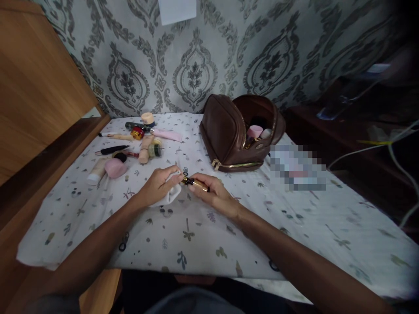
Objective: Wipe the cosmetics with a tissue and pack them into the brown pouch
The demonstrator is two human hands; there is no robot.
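Observation:
Over the middle of the table, my right hand [211, 192] grips a slim gold-and-black cosmetic tube [200, 185]; its exact kind is not clear. Opposite it, my left hand [163, 183] is closed on a white cloth [172, 195], bunched under the fingers. The tube's left end meets the left fingertips and the cloth, which partly hide it. Beyond my hands stands a brown makeup bag [225, 135], unzipped, with a pink-lidded container [254, 131] and other items showing inside.
Left of my hands lie a pink sponge-like piece [115, 168], a pale tube [97, 171], a peach bottle [144, 150], a red-and-gold jar [137, 133], a pink tube [166, 134] and several brushes. A blurred-out flat item [297, 168] is right of the bag. A wooden panel [42, 87] borders the left.

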